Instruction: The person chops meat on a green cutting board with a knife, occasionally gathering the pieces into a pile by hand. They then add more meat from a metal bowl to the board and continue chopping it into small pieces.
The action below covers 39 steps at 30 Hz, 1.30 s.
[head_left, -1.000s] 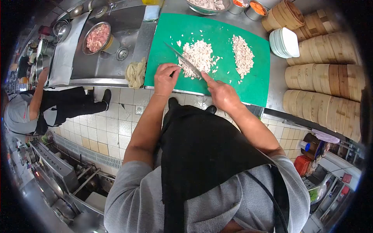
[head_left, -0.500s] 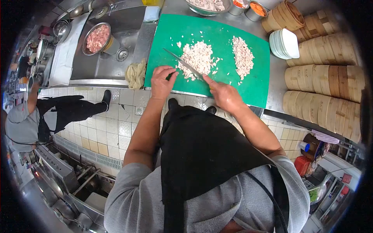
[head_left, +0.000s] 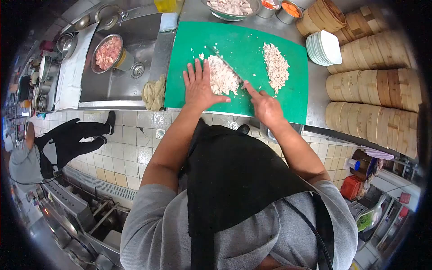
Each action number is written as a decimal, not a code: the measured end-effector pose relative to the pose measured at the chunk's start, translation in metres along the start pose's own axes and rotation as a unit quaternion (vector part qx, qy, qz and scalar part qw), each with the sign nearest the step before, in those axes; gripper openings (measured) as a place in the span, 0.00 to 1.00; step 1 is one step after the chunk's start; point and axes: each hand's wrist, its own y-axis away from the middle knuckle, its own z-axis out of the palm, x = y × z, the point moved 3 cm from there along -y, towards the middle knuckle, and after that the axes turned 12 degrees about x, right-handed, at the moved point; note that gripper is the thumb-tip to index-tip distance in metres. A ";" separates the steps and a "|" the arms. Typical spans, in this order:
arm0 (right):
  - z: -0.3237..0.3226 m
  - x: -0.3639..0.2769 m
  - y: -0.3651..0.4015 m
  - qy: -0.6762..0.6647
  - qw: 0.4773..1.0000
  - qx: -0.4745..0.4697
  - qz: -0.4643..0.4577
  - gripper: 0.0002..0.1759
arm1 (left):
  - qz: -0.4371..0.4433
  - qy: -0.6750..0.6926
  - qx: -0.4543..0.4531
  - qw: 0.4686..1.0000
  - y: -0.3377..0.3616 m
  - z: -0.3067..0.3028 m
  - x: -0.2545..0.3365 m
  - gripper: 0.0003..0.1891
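Note:
My right hand [head_left: 267, 107] is closed around the handle of a knife [head_left: 228, 68], its blade smeared by motion and slanting up and left. Along the blade's left side lies a pile of chopped pale meat [head_left: 221, 80] on the green cutting board [head_left: 243, 45]. My left hand [head_left: 200, 85] rests against the left edge of that pile, fingers stretched out and thumb spread along its near side. A second, narrower pile of finely chopped meat [head_left: 276, 67] sits on the right part of the board, apart from both hands.
Stacked white dishes [head_left: 324, 48] and bamboo steamers [head_left: 369, 85] stand to the right. A bowl of cut meat [head_left: 230, 8] and a tin of orange pieces [head_left: 289, 11] are behind the board. Left, a sink [head_left: 130, 40] holds a meat bowl [head_left: 108, 53]; a cloth [head_left: 153, 92] lies nearby. Another person [head_left: 58, 144] stands far left.
My left hand has opened from curled fingers and moved up against the pile's left side. The knife has moved to the pile's right side, and the pile is narrower.

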 end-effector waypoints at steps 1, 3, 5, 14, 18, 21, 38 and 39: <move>-0.002 -0.004 0.002 -0.045 0.999 -0.005 -0.003 0.40 | 0.013 0.014 0.006 1.000 -0.007 0.003 0.003 0.82; -0.005 0.001 0.007 -0.096 0.995 0.008 0.014 0.40 | 0.029 0.029 0.010 0.999 -0.018 0.005 0.008 0.80; 0.005 0.018 0.016 -0.250 0.960 0.126 0.012 0.41 | 0.092 0.020 -0.002 0.996 -0.029 0.006 0.017 0.72; 0.034 0.018 0.070 -0.536 0.768 0.043 0.349 0.42 | 0.171 0.133 0.103 0.971 -0.050 0.035 0.015 0.39; 0.041 -0.022 0.060 -0.527 0.769 -0.009 0.363 0.42 | 0.182 0.162 0.113 0.963 -0.050 0.040 0.014 0.37; 0.040 -0.042 0.050 -0.496 0.795 0.006 0.349 0.41 | 0.185 0.170 0.130 0.959 -0.049 0.036 0.015 0.36; 0.040 -0.086 0.029 -0.378 0.925 -0.012 0.025 0.43 | -0.233 0.584 0.279 0.726 -0.049 0.019 -0.105 0.22; 0.041 -0.087 0.025 -0.380 0.924 -0.011 0.026 0.43 | -0.232 0.583 0.278 0.728 -0.048 0.022 -0.109 0.22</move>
